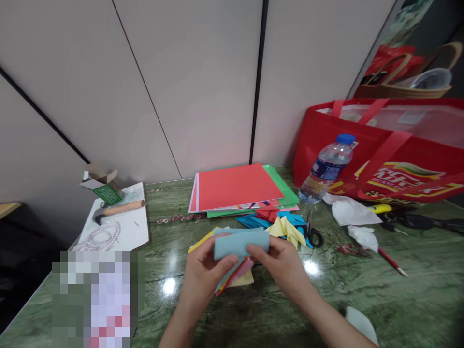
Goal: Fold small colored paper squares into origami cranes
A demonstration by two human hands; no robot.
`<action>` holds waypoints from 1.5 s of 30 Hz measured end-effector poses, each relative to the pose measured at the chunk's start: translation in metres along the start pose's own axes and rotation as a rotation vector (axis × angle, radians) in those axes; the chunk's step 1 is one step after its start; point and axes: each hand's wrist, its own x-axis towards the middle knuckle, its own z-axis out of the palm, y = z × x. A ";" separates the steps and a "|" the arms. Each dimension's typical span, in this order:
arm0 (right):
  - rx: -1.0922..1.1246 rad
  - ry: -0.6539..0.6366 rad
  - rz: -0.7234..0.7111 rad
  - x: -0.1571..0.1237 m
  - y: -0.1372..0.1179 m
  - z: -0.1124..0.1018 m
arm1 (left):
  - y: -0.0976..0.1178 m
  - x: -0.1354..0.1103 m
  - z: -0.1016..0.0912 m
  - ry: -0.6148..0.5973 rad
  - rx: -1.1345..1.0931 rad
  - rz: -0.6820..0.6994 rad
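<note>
Both hands grip a light blue sheet of paper (241,245), bent over into a folded strip and raised above the table. My left hand (207,266) pinches its left end, thumb in front. At the other end, my right hand (281,261) presses its thumb on the near face, with the fingers behind. Below and behind the hands lie several coloured papers, among them a yellow sheet (199,240) and a pink one (242,271). Folded blue paper (253,220), a folded pale yellow piece (286,231) and a folded red piece (267,213) lie just beyond my right hand.
A stack of red and green sheets (235,186) lies against the wall. To the right are black scissors (314,234), a water bottle (326,169), a red bag (391,159) and crumpled tissue (355,211). A hammer (123,208) and small green box (108,192) rest on a white board (139,224).
</note>
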 end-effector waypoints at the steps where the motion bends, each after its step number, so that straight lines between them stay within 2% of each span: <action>1: -0.002 -0.006 0.004 0.000 0.000 0.000 | -0.001 0.000 0.000 0.024 -0.036 0.014; 6: 0.025 -0.024 -0.023 -0.002 0.001 0.002 | -0.003 0.001 0.000 0.050 -0.190 -0.013; 10: 0.126 -0.030 -0.039 -0.004 0.000 0.003 | -0.004 0.001 0.001 0.102 -0.160 -0.058; 21: 0.036 -0.029 -0.051 -0.005 0.001 0.003 | -0.005 0.002 0.001 0.144 -0.109 -0.037; 34: -0.017 -0.050 -0.049 -0.004 0.001 0.002 | -0.007 0.001 -0.001 0.099 -0.094 -0.084; 45: 0.013 0.007 -0.006 -0.003 0.001 0.001 | -0.009 0.002 -0.003 0.082 -0.055 -0.048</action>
